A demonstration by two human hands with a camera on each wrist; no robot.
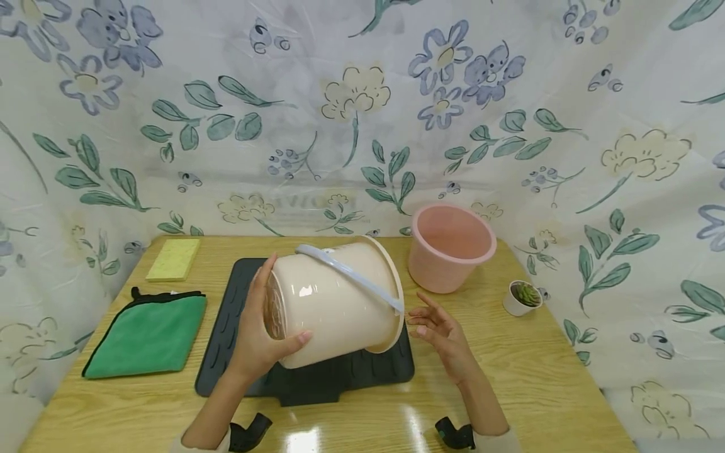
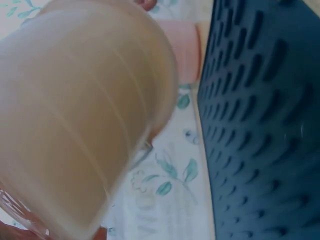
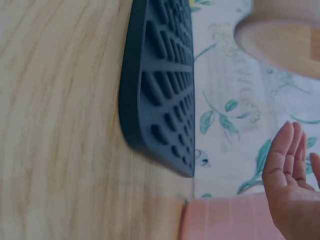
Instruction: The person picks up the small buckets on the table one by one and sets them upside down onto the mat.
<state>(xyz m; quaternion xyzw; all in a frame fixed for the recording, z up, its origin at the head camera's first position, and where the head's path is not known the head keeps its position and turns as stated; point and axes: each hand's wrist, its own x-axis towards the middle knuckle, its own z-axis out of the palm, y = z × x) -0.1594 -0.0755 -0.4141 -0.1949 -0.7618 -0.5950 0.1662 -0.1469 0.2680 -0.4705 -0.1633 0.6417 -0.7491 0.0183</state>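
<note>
A cream bucket (image 1: 340,296) lies tilted on its side in the air above a dark ridged mat (image 1: 221,340), its mouth toward the right. My left hand (image 1: 257,330) grips it at the base end, thumb on the near wall. The pale handle (image 1: 351,274) crosses the bucket's upper side. Just beyond the rim is my right hand (image 1: 444,336), fingers loosely spread and apart from the bucket. In the right wrist view, the right hand (image 3: 290,175) shows its fingers extended below the bucket's rim (image 3: 250,45). The bucket's inside is mostly hidden.
A pink bucket (image 1: 425,270) stands upright at the back right, with a small potted succulent (image 1: 518,305) to its right. On the left lie a green cloth (image 1: 150,336) with black edging and a yellow sponge-like block (image 1: 172,261). Patterned fabric (image 1: 317,138) hangs behind the wooden table (image 1: 538,390).
</note>
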